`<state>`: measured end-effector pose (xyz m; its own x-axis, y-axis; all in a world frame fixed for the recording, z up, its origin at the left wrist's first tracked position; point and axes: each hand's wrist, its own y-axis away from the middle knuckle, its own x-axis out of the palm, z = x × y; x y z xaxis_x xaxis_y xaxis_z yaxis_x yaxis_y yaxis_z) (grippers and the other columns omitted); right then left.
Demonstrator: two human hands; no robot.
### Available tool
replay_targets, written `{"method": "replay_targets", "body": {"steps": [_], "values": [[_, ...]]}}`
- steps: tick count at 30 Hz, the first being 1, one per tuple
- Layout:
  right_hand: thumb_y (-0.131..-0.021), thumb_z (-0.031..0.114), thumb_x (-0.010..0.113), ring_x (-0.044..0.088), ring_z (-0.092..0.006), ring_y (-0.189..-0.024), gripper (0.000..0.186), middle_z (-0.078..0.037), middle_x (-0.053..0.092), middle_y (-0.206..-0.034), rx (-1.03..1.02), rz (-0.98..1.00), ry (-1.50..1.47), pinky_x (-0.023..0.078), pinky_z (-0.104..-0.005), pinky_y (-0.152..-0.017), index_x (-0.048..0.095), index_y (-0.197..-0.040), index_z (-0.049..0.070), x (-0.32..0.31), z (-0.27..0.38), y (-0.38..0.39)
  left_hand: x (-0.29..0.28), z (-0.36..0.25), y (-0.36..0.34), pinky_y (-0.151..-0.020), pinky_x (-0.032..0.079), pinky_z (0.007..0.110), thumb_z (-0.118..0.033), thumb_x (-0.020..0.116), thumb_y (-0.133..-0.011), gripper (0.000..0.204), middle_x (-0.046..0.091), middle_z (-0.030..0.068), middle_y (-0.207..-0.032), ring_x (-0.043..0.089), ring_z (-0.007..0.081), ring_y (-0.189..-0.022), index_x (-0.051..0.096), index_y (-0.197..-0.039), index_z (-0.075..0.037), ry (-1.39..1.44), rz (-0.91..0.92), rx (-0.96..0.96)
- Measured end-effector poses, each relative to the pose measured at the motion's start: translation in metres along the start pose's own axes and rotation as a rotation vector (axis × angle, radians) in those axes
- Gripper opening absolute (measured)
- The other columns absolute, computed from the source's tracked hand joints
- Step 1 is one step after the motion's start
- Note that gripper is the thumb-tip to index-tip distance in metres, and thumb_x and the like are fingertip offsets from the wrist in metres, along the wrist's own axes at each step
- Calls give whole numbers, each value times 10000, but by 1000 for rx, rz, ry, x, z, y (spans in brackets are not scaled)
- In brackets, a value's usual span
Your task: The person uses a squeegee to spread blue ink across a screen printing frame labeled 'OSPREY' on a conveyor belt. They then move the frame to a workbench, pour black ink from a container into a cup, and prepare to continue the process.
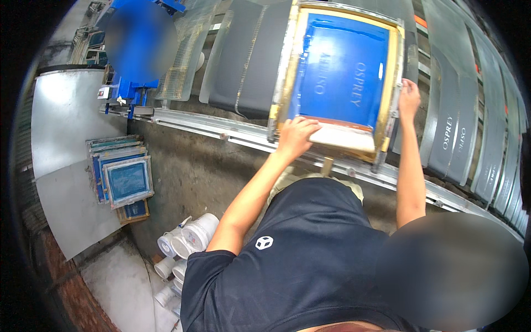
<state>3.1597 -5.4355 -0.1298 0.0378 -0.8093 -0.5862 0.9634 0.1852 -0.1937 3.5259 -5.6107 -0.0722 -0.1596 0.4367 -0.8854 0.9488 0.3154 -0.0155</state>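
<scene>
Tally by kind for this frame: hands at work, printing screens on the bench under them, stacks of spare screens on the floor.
hands: 2, left hand and right hand
blue printing screen on the bench: 1
stack of screens on the floor: 1, number of screens in it unclear
Total: 4

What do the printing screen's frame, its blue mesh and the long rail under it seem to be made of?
The screen frame looks like dull metal, probably aluminium, edged with yellowish tape. The blue mesh appears to be taut coated fabric with a slight sheen. The rail looks like pale extruded metal with straight ridges. The left hand and right hand grip the frame.
</scene>
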Motion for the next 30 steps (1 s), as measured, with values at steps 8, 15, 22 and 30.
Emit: {"method": "replay_targets", "body": {"steps": [8,15,22,30], "values": [[-988,236,564,711,-378,-879,241,-209,719,-938,-30,-15,-141,540,-440,-780,687,-1057,41,179,159,110,-119,211,40,-923,456,418,-103,766,-669,512,692,-31,-1233,606,235,-1134,714,-1170,-193,-101,100,12],[-957,176,589,701,-375,-964,195,-216,715,-970,121,-1,-220,538,-465,-822,667,-1053,26,210,184,128,-137,252,45,-995,420,415,-5,712,-696,554,676,-12,-1275,586,256,-1183,700,-1225,-167,-111,162,63],[-973,218,554,680,-408,-930,196,-200,714,-947,200,18,-46,515,-495,-823,667,-1042,73,217,184,132,-139,260,61,-966,451,404,37,674,-686,601,677,-28,-1282,592,233,-1183,700,-1241,-192,-131,71,13],[-922,216,581,687,-413,-953,252,-216,717,-984,134,-13,-96,530,-491,-841,703,-1098,82,228,158,130,-133,254,107,-989,436,427,19,657,-632,661,647,-29,-1312,569,227,-1227,674,-1258,-194,-105,87,135]]}}
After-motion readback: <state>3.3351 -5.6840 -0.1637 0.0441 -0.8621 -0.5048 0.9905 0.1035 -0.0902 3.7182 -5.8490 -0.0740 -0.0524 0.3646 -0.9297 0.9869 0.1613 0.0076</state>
